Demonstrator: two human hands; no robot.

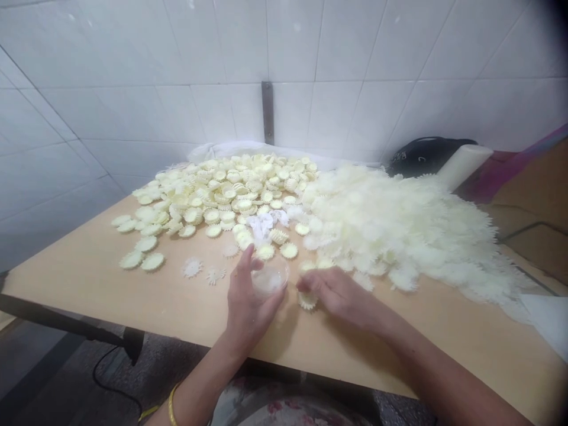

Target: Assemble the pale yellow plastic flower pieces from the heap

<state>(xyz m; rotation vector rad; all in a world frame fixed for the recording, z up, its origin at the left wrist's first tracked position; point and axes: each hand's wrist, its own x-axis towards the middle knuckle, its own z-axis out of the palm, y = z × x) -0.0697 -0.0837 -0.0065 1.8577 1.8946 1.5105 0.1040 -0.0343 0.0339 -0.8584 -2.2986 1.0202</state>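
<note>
My left hand [251, 296] is wrapped around a small clear round dish [270, 277], tilted towards me, with whitish contents. Close by on the right, my right hand [328, 290] is closed in a pinch just above the tabletop. A thin sliver seems to stick out from its fingertips towards the dish, too blurred to name. Right under those fingers is a pale yellow disc with a toothed edge [307, 302]. Two flat white toothed pieces, one a star-like cutout [215, 275], lie left of my left hand.
A heap of pale yellow toothed discs [222, 189] covers the back left of the wooden table [177, 302]. To the right spreads a big pile of thin whitish toothed sheets [399, 225]. Behind it are a black bag [426, 155] and a white roll [465, 165]. Crumpled white cloth [261, 225] lies between.
</note>
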